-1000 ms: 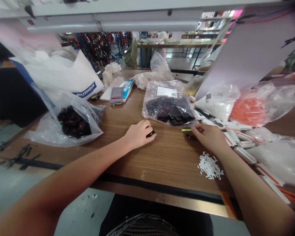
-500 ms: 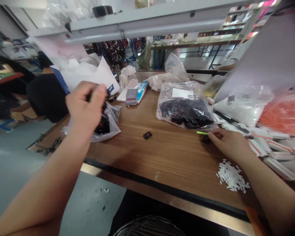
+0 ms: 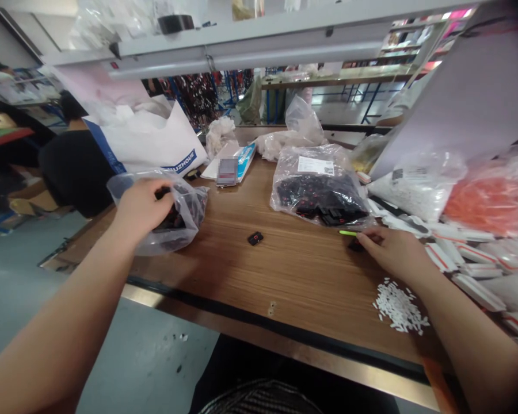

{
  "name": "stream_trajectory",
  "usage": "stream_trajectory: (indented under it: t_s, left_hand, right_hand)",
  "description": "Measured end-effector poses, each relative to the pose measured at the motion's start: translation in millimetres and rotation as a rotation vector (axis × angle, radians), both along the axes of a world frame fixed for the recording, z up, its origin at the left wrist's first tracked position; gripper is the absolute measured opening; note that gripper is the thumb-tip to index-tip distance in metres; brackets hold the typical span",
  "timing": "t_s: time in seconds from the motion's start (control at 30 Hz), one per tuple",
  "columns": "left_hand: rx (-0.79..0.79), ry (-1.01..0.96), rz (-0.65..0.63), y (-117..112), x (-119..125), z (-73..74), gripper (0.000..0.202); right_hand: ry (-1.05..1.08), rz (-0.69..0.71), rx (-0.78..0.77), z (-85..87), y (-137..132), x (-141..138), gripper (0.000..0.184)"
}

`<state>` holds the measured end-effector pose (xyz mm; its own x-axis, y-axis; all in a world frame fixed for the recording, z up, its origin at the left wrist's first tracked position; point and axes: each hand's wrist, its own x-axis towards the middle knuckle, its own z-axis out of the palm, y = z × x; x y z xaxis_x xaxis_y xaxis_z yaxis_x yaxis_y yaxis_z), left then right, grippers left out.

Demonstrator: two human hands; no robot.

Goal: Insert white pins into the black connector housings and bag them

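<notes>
My left hand [image 3: 147, 202] reaches into the mouth of a clear plastic bag [image 3: 183, 233] of black pieces, fingers curled and their tips partly hidden. What they close on, if anything, does not show. My right hand [image 3: 386, 247] rests at the right of the table, thumb and fingers closed on a thin yellow-green stick [image 3: 347, 233] that points left. Just under those fingers is a black piece [image 3: 354, 246]; I cannot tell whether it is held. A single small black piece with a red square mark [image 3: 255, 238] lies on the table between the hands.
Behind lies a larger clear bag [image 3: 322, 184] of black pieces with a white label. Small white bits are piled [image 3: 399, 307] near my right forearm. White strips [image 3: 479, 253] and an orange-filled bag [image 3: 487, 198] crowd the right. A white paper bag [image 3: 155, 135] stands back left.
My left hand has come down from above the clear bag into its opening, and the bag's mouth has spread around it. The right hand keeps its grip on the stick. The view has shifted slightly.
</notes>
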<state>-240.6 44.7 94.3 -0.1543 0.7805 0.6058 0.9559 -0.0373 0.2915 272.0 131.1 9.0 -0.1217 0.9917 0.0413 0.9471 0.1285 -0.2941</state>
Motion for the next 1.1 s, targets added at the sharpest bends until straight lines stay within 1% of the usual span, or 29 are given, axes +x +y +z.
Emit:
stream_trajectory:
  t_s: [0.03, 0.07, 0.13, 0.17, 0.2, 0.23, 0.27, 0.3, 0.33, 0.37, 0.4, 0.43, 0.47, 0.5, 0.57, 0.6, 0.67, 0.7, 0.73, 0.8, 0.87, 0.93, 0.97, 1.03, 1.07, 1.1]
  left_hand:
    - [0.01, 0.064, 0.079, -7, 10, 5.7, 0.013]
    - [0.019, 0.105, 0.117, -16, 22, 11.6, 0.011]
    - [0.101, 0.167, 0.183, -34, 56, 21.2, 0.014]
    - [0.155, 0.227, 0.195, -42, 75, 23.2, 0.015]
    - [0.199, 0.264, 0.123, -47, 95, 22.2, 0.016]
    - [0.305, 0.256, 0.005, -50, 115, 17.8, 0.017]
    - [0.225, 0.223, -0.13, -48, 132, 9.8, 0.017]
    - [0.066, 0.195, -0.216, -44, 146, -1.2, 0.017]
    - [-0.141, 0.198, -0.262, -36, 157, -14.5, 0.024]
    - [-0.279, 0.19, -0.259, -27, 164, -28.6, 0.033]
    - [-0.377, 0.175, -0.232, -17, 167, -42.5, 0.04]
    - [-0.443, 0.146, -0.247, -8, 168, -54.9, 0.04]
    - [-0.505, 0.106, -0.31, 0, 167, -65.0, 0.033]
    - [-0.527, 0.081, -0.341, 6, 166, -72.5, 0.024]
    - [-0.543, 0.053, -0.407, 11, 166, -80.1, 0.018]
    - [-0.558, -0.003, -0.442, 11, 169, -81.3, 0.016]
    - [-0.637, -0.226, -0.528, 8, 182, -81.7, 0.017]
    - [-0.731, -0.518, -0.575, 7, 191, -82.0, 0.019]
    - [-0.795, -0.678, -0.593, 7, 202, -82.4, 0.023]
    - [-0.87, -0.837, -0.615, 9, 225, -83.5, 0.033]
    - [-0.912, -0.942, -0.643, 13, 245, -84.0, 0.044]
    - [-0.978, -1.096, -0.706, 16, 261, -84.1, 0.061]
    - [-1.032, -1.235, -0.764, 16, 267, -84.3, 0.062]
    - [-1.096, -1.436, -0.843, 14, 274, -84.4, 0.045]
    - [-1.105, -1.5, -0.847, 11, 276, -83.4, 0.037]
    - [-1.097, -1.523, -0.832, 7, 275, -80.8, 0.03]
  right_hand:
    - [0.006, 0.013, -0.01, 1.5, -1, -1, 0.034]
    - [0.015, 0.025, -0.019, 3.1, -3, -1, 0.035]
    - [0.034, 0.051, -0.035, 5.3, -5, -3, 0.038]
    - [0.039, 0.064, -0.038, 5.5, -6, -4, 0.041]
    - [0.041, 0.079, -0.036, 5.0, -6, -4, 0.044]
    - [0.038, 0.096, -0.03, 3.9, -6, -3, 0.047]
    - [0.031, 0.113, -0.021, 2.3, -5, -3, 0.049]
    - [0.026, 0.128, -0.006, 0.6, -5, -2, 0.05]
    - [0.024, 0.145, 0.011, -1.0, -5, -1, 0.051]
    - [0.023, 0.162, 0.024, -2.2, -5, -1, 0.051]
    - [0.024, 0.178, 0.032, -3.0, -6, -1, 0.05]
    - [0.025, 0.19, 0.035, -3.3, -6, -1, 0.05]
    - [0.026, 0.201, 0.036, -3.5, -7, -2, 0.048]
    - [0.027, 0.208, 0.037, -3.5, -8, -3, 0.046]
    - [0.032, 0.22, 0.043, -3.5, -10, -6, 0.042]
    - [0.039, 0.228, 0.043, -3.4, -11, -8, 0.041]
    - [0.069, 0.249, 0.039, -2.7, -15, -12, 0.039]
    - [0.101, 0.27, 0.041, -1.7, -19, -16, 0.04]
    - [0.149, 0.304, 0.049, -0.3, -24, -20, 0.041]
    - [0.272, 0.398, 0.085, 3.6, -36, -30, 0.045]
    - [0.361, 0.503, 0.127, 7.7, -49, -40, 0.048]
    - [0.359, 0.582, 0.169, 10.6, -59, -48, 0.044]
    - [0.345, 0.609, 0.193, 11.5, -62, -51, 0.041]
    - [0.348, 0.648, 0.235, 12.5, -65, -51, 0.039]
    - [0.376, 0.665, 0.244, 12.6, -65, -49, 0.041]
    - [0.421, 0.68, 0.246, 12.8, -64, -47, 0.044]
